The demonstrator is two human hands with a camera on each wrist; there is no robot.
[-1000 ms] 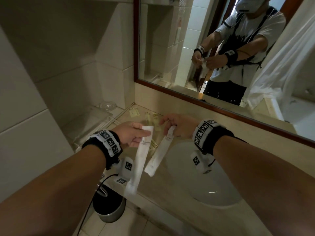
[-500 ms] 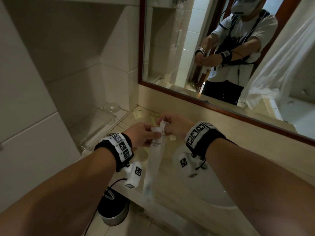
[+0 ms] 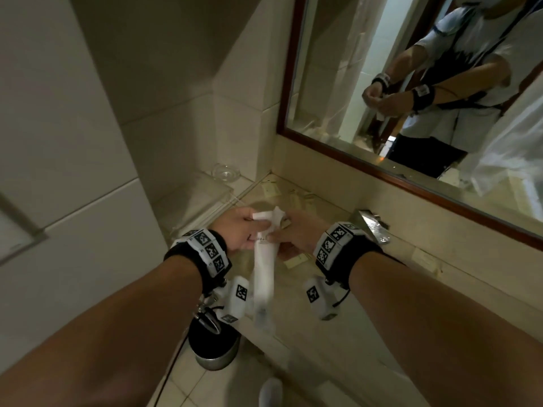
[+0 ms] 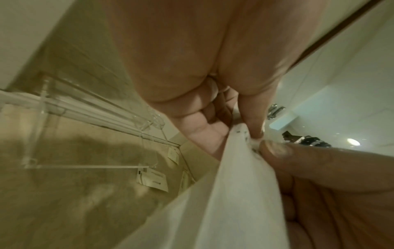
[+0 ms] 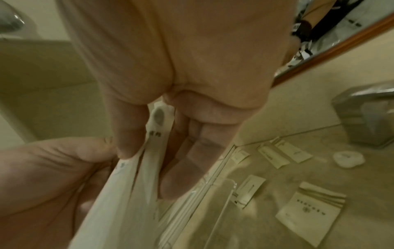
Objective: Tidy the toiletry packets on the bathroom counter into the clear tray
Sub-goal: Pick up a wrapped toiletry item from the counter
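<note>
The beige marble counter [image 3: 346, 315] is carrying a clear acrylic tray [image 3: 205, 198] in its corner, several small cream paper toiletry packets [image 5: 309, 208] lying scattered flat beside it, and a silver metal tissue box [image 5: 366, 118].

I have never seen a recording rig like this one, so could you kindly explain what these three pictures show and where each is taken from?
No machine here: a person wears one camera on the head and one on each wrist. The head view looks down at both arms over a bathroom counter, with a mirror behind. The left hand and right hand together pinch the tops of two long white packets that hang down. The wrist views look along each hand at that same grip. A clear tray sits in the corner, and several small flat packets lie loose on the counter. A metal tissue box stands near the mirror.
</note>
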